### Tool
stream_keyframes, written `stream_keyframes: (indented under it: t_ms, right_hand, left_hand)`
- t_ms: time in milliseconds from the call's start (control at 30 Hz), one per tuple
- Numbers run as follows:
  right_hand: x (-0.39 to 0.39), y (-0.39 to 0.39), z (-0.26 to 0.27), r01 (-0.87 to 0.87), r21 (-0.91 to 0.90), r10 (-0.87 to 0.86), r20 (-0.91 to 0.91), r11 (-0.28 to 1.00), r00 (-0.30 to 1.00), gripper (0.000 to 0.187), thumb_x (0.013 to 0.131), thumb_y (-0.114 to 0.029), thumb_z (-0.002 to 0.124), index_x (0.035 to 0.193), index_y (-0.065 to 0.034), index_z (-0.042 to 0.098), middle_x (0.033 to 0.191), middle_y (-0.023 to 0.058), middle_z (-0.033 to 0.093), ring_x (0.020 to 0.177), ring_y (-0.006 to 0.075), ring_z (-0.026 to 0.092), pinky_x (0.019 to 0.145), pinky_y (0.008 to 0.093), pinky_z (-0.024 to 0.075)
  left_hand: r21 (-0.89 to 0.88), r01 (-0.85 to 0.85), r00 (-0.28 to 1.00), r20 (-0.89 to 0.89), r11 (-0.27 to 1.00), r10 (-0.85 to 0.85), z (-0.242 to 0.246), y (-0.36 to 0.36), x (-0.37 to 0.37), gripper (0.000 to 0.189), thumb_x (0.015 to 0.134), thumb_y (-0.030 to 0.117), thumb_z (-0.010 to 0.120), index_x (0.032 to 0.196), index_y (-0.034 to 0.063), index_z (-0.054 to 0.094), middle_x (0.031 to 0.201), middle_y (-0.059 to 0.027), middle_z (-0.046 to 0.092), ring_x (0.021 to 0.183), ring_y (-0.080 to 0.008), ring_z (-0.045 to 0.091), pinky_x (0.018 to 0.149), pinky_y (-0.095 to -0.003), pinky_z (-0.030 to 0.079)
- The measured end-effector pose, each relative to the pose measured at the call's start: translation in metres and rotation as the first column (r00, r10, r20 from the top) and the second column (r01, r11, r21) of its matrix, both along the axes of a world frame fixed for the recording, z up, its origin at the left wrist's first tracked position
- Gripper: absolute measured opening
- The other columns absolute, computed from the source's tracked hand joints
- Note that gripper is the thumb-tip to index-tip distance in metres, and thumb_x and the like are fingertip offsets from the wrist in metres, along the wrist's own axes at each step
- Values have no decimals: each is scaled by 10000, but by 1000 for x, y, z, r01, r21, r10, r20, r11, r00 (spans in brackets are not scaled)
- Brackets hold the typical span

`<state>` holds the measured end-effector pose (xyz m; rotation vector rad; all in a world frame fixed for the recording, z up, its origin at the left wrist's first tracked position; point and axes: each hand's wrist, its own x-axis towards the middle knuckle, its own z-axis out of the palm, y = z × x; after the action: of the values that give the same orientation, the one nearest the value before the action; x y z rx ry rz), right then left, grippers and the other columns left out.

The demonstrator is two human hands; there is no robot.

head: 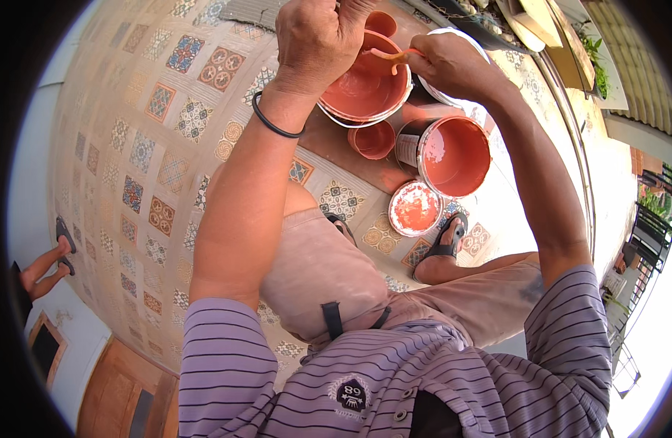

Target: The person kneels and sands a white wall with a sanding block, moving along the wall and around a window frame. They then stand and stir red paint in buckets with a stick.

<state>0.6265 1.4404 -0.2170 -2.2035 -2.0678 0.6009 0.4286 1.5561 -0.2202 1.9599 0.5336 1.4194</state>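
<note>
My right hand (451, 63) grips a paint-coated orange tool (393, 55), perhaps a scraper or stick, over the mouth of a large bucket (371, 101). Reddish-orange paint coats the bucket's inside. My left hand (317, 41) is raised at the top edge with curled fingers; its fingertips are cut off, so anything in it is hidden. Close below stands a small orange-red cup (372, 140), and another cup (381, 23) is behind the bucket. A second bucket (456, 156), dark outside and paint-coated inside, lies tipped towards me. Beside it a paint-smeared round lid (416, 208) rests on the floor.
A paint-stained board (336, 145) lies under the buckets on the patterned tile floor (193, 117). A white rim (459, 38) shows behind my right hand. My sandalled foot (448, 246) is near the lid. Another person's legs (46, 268) stand far left, near a wooden door (109, 394).
</note>
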Motion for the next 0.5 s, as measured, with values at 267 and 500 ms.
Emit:
stream_keyframes:
  t_ms: [267, 500]
  right_hand:
    - [4, -44, -18, 617, 134, -455, -559, 775, 693, 423, 1029, -404, 696, 960, 8, 764, 680, 68, 617, 595, 154, 555, 594, 371, 462]
    - [-4, -61, -48, 886, -130, -358, -933, 445, 44, 453, 1119, -418, 601, 1168, 30, 654, 997, 124, 710, 713, 172, 710, 564, 260, 501]
  left_hand:
    - [-89, 28, 994, 108, 996, -18, -8, 1, 10, 362, 1101, 358, 657, 998, 15, 610, 814, -67, 705, 611, -119, 615, 553, -278, 470]
    - [-333, 103, 994, 72, 937, -84, -4, -4, 6, 329, 1098, 336, 665, 1018, 23, 603, 763, -67, 688, 585, -103, 604, 522, -270, 443]
